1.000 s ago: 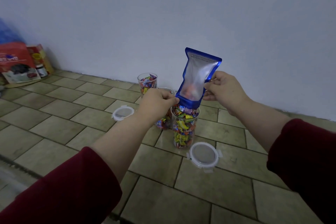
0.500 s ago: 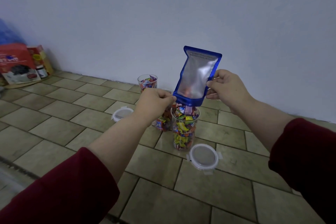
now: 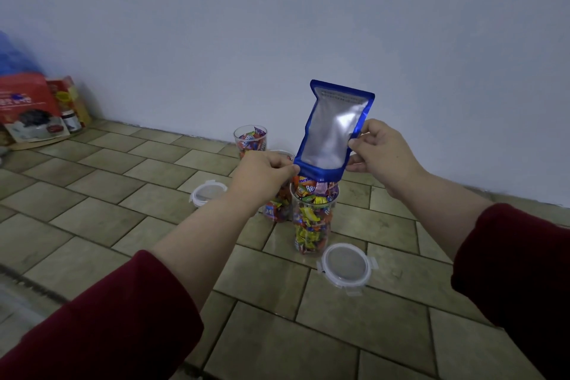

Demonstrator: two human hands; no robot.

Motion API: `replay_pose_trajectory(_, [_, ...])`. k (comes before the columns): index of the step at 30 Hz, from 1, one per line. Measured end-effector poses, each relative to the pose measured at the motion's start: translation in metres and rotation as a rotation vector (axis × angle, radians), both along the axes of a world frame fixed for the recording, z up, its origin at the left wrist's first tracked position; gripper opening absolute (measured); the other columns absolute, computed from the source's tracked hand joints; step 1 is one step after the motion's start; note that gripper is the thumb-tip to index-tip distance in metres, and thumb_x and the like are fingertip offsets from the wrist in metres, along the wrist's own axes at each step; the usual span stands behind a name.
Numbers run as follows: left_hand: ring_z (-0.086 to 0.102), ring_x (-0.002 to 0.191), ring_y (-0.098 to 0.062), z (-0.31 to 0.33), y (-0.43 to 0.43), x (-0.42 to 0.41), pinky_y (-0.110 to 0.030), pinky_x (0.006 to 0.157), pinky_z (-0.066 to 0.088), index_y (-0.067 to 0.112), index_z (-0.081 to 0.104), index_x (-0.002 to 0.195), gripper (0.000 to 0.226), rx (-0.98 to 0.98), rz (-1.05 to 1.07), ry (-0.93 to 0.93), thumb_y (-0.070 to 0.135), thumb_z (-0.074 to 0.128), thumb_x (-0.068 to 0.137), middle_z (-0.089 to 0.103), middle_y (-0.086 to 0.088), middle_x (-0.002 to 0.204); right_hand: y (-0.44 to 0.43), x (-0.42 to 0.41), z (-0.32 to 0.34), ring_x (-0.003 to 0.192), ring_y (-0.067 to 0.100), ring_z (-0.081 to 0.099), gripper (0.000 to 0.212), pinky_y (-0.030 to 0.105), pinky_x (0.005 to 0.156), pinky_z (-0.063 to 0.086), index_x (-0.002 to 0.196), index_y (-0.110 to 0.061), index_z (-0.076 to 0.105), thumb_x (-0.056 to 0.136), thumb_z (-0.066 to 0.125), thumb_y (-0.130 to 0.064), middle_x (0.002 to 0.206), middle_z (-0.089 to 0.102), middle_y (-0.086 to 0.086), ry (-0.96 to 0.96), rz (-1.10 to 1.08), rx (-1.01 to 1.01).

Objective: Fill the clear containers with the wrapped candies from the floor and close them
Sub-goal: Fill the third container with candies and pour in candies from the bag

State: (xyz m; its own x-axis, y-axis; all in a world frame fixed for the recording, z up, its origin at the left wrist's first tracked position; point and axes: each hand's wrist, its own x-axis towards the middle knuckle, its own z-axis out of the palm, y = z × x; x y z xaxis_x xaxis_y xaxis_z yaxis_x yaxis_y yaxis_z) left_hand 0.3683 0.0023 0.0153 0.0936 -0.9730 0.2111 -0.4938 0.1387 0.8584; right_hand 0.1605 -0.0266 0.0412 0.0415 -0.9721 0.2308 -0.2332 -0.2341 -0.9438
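A blue and silver candy bag [image 3: 331,133] hangs upside down, its mouth just over the nearest clear container [image 3: 313,219], which is heaped with wrapped candies [image 3: 311,191] above its rim. My left hand [image 3: 262,174] pinches the bag's lower left corner. My right hand [image 3: 381,151] pinches its right edge. A second container [image 3: 279,205] with candies stands behind my left hand, mostly hidden. A third container [image 3: 250,140] stands near the wall, partly filled. Two round clear lids lie on the tiles: the right lid [image 3: 347,267] and the left lid [image 3: 206,193].
The tiled floor [image 3: 123,194] runs to a pale wall [image 3: 277,25] close behind the containers. Red packages [image 3: 29,108] and a small jar [image 3: 71,122] lean in the left corner. A dark strip [image 3: 27,284] crosses the floor at lower left.
The candies seen inside the bag earlier have dropped out; the bag now looks empty and the nearest container is heaped higher. Both hands keep the same hold.
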Motion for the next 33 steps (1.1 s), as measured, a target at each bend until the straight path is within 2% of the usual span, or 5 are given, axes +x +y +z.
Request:
replay_pose_trajectory(12, [0.06,0.066,-0.014,-0.011,-0.002,-0.003,-0.042,0.075,0.057,0.013,0.078,0.084,0.012,0.007,0.018,-0.053,0.023,0.072,0.085,0.074,-0.008,0.076,0.0,0.007,-0.012,0.059,0.014,0.064,0.017,0.026,0.06,0.058,0.098,-0.012,0.061,0.094,0.049,-0.001,0.089,0.066,0.01,-0.046,0.03,0.07])
replay_pose_trajectory(17, [0.069,0.082,-0.035,-0.009,-0.003,-0.001,-0.049,0.076,0.058,0.015,0.077,0.081,0.011,0.01,0.01,-0.007,0.024,0.072,0.085,0.074,-0.014,0.08,-0.002,0.004,-0.008,0.058,0.014,0.065,0.013,0.026,0.06,0.058,0.103,-0.004,0.06,0.094,0.05,-0.002,0.09,0.066,0.011,-0.013,0.001,0.049])
replay_pose_trajectory(23, [0.066,0.073,-0.028,-0.002,-0.004,-0.001,-0.049,0.078,0.057,0.016,0.076,0.079,0.012,-0.023,0.004,0.094,0.021,0.069,0.087,0.074,-0.014,0.08,-0.006,0.001,0.001,0.057,0.013,0.064,0.01,0.03,0.063,0.059,0.092,-0.009,0.06,0.093,0.052,-0.003,0.086,0.066,0.008,-0.047,-0.032,-0.01])
replay_pose_trajectory(26, [0.07,0.084,-0.034,-0.001,-0.006,-0.001,-0.049,0.081,0.057,0.016,0.076,0.083,0.01,-0.038,0.007,0.142,0.02,0.069,0.088,0.074,-0.014,0.083,-0.008,0.0,0.0,0.059,0.016,0.064,0.011,0.032,0.065,0.059,0.089,-0.01,0.062,0.093,0.053,-0.005,0.086,0.068,0.007,-0.09,-0.035,-0.007])
replay_pose_trajectory(33, [0.066,0.072,-0.011,0.002,-0.008,-0.002,-0.027,0.068,0.057,0.015,0.076,0.09,0.013,-0.114,0.016,0.184,0.025,0.066,0.09,0.073,-0.006,0.08,-0.01,-0.001,-0.002,0.066,0.017,0.065,0.006,0.03,0.065,0.056,0.085,-0.01,0.061,0.091,0.06,-0.008,0.088,0.07,0.01,-0.214,-0.059,0.045])
